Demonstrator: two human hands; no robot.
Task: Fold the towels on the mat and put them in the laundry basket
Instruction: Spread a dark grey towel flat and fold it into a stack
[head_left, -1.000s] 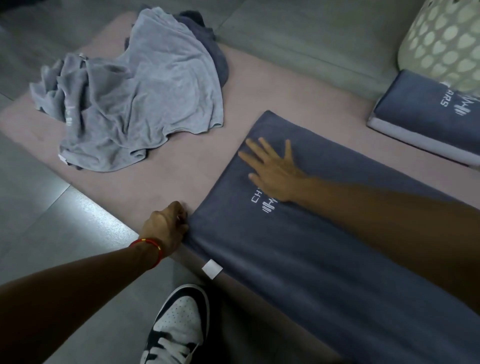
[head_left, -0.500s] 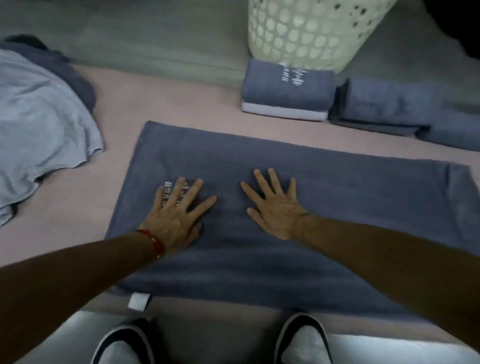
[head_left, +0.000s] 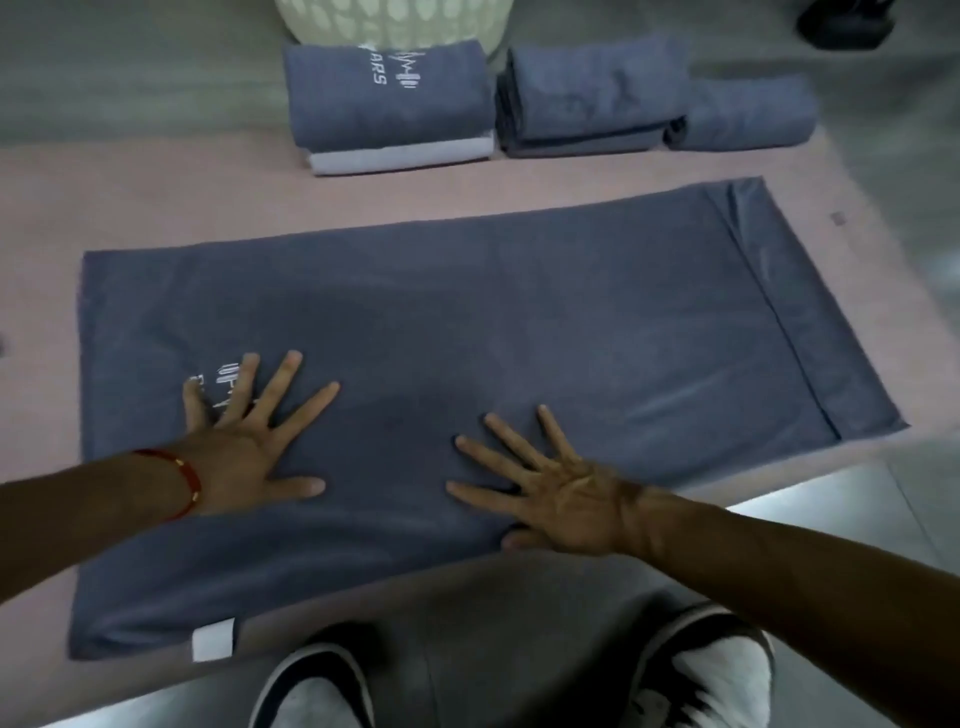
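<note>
A dark grey towel (head_left: 519, 312), folded lengthwise, lies flat across the pink mat (head_left: 156, 197). My left hand (head_left: 244, 441) presses on its near left part with fingers spread, partly covering a white logo. My right hand (head_left: 550, 493) lies flat with spread fingers on the towel's near middle. Beyond the towel sit three folded piles: a dark towel over a light one (head_left: 389, 104), a dark stack (head_left: 592, 98), and a smaller dark towel (head_left: 748, 111). The pale perforated laundry basket (head_left: 395, 21) stands behind them, mostly cut off by the top edge.
My two sneakers (head_left: 317, 691) stand on the grey floor at the mat's near edge. A white tag (head_left: 213, 639) hangs at the towel's near left corner. A dark object (head_left: 847, 21) lies at the top right.
My view swung right, so the crumpled towel heap left the frame. My left hand released the towel's corner and went flat. Both hands slid toward me over the towel.
</note>
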